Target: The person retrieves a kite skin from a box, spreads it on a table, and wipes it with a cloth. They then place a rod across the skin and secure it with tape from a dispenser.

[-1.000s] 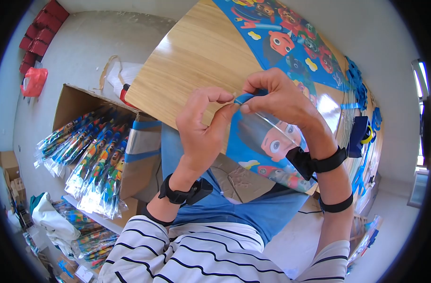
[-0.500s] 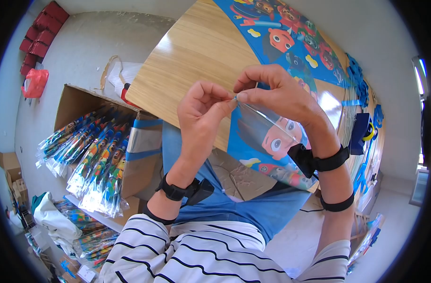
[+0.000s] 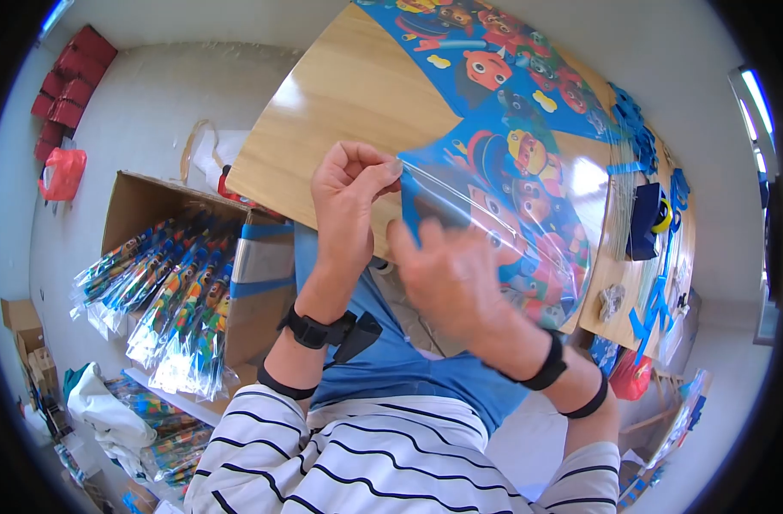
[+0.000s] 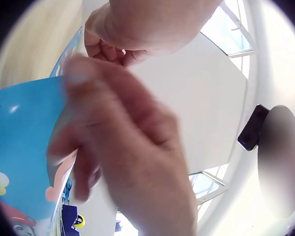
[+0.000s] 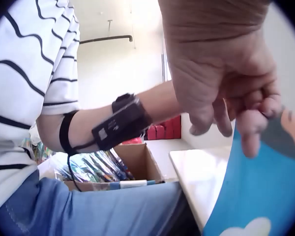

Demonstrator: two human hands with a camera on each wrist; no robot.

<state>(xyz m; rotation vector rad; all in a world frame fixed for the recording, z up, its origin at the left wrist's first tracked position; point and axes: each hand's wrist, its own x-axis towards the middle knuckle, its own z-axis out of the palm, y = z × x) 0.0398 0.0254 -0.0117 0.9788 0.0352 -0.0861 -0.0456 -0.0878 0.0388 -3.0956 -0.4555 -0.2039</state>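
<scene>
Head view: left hand [image 3: 349, 193] raised, pinches kite [image 3: 528, 176] corner; right hand [image 3: 447, 278] spread, blurred.

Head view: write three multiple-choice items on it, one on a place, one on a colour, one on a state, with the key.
1. Where is the cardboard box?
A. Beside the table, on the person's left.
B. On the tabletop.
C. On the person's lap.

2. What is the main colour of the cartoon sheet?
A. Green.
B. Blue.
C. Black.

3. What is the left hand doing?
A. Lying flat on the table.
B. Holding scissors.
C. Pinching the sheet's corner.

Key:
1 A, the box sits lower than the table, past its left edge.
2 B, blue fills the print's background.
3 C, thumb and forefinger meet on the corner.
</scene>
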